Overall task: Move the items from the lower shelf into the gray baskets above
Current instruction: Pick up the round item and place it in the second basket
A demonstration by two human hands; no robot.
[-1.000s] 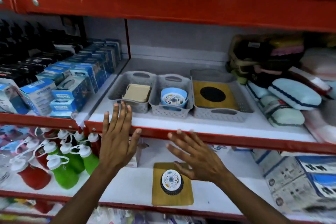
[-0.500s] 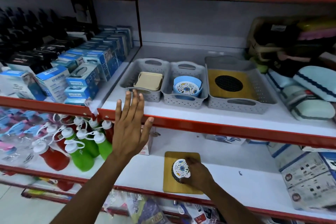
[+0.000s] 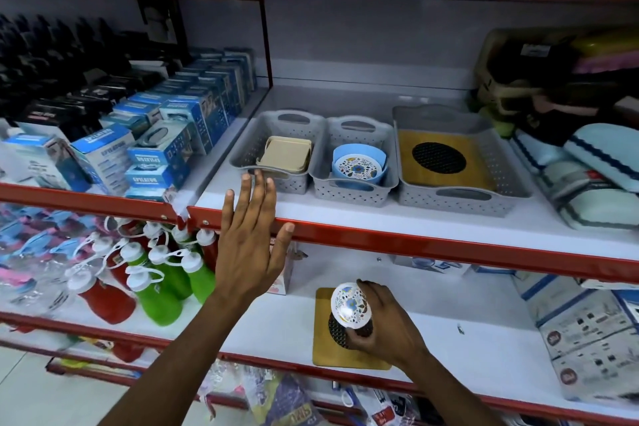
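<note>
A shop display with two red-edged white shelves, seen from above the person's hands. At far left, blue boxes (image 3: 162,152) fill the upper shelf, and red and green squeeze bottles (image 3: 162,284) stand below them. The left hand (image 3: 250,252) is raised flat in front of the upper shelf's edge (image 3: 397,239), fingers (image 3: 257,190) spread wide and holding nothing, their tips just short of the left gray basket (image 3: 249,149), which holds beige square pieces (image 3: 285,157). To its right, touching it, the middle gray basket (image 3: 349,194) holds a blue holder with a floral round coaster (image 3: 358,168). Further right, the large gray basket (image 3: 511,169) holds a wooden mat with a dark round centre (image 3: 435,157).

On the lower shelf (image 3: 484,349), near the front, the right hand (image 3: 383,322) grips a matching floral coaster set (image 3: 349,304). Half a second ago it sat flat on the wooden mat (image 3: 325,353) under the closing hand; now it is tilted up, lifting off. The pick-up has likely begun, with the middle basket its probable destination. The mat below remains to be moved.
</note>
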